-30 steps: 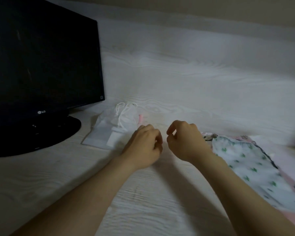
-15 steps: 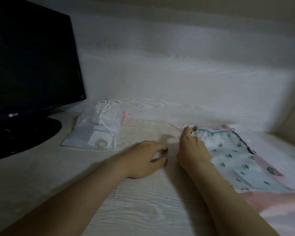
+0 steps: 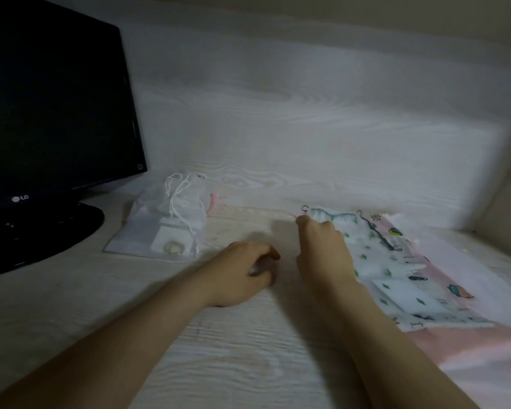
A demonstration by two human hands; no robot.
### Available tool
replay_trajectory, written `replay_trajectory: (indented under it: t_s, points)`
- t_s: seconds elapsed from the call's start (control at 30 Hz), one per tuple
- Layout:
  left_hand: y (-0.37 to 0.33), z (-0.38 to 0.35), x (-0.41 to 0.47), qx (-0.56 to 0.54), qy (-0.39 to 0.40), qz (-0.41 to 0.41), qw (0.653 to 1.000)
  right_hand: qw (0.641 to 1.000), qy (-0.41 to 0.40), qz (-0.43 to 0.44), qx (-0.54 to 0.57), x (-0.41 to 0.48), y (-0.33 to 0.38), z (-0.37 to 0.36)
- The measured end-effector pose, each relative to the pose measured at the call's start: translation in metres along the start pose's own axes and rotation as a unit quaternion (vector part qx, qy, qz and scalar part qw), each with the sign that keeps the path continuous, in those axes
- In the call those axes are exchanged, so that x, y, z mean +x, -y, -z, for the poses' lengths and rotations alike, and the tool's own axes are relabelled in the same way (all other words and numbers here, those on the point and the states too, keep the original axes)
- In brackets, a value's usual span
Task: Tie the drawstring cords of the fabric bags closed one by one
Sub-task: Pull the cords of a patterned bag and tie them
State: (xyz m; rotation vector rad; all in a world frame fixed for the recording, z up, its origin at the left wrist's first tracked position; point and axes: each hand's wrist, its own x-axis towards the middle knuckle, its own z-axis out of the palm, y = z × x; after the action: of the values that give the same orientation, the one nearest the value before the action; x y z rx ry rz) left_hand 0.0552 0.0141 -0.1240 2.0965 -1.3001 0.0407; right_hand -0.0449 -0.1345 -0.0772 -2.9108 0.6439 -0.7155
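A white sheer drawstring bag (image 3: 165, 225) lies at the back left, its white cord (image 3: 179, 196) bunched and tied at the mouth. To the right lies a white bag with small green prints (image 3: 375, 261), flat on top of a pink printed bag (image 3: 443, 261). My right hand (image 3: 322, 252) rests on the green-print bag's top left corner, fingertips pinched at its edge. My left hand (image 3: 242, 273) lies on the table just left of it, fingers loosely curled, holding nothing that I can see.
A black monitor (image 3: 50, 98) on a round black base (image 3: 45, 231) stands at the left. A pale wood-grain wall (image 3: 307, 113) closes the back, and a side wall (image 3: 508, 196) rises at the right. A small pink item (image 3: 213, 202) lies behind the sheer bag.
The view has swung right. Both hands left the sheer bag; my right hand reached to the corner of the green-print bag, my left hand dropped onto the table.
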Motion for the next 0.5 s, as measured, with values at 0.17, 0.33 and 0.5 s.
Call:
replay_trajectory:
  t_s: [0.17,0.33,0.5]
  points:
    - [0.014,0.007,0.001,-0.053,-0.117,0.030,0.991,0.981,-0.025,0.166,0.101,0.000,0.014,-0.005]
    - [0.019,0.021,0.000,-0.045,-0.216,0.028,0.975,0.960,-0.017,0.241,0.141,-0.003,0.026,-0.012]
    - [0.023,0.025,-0.002,-0.017,-0.167,0.005,0.986,0.937,-0.100,0.289,0.172,-0.007,0.027,-0.013]
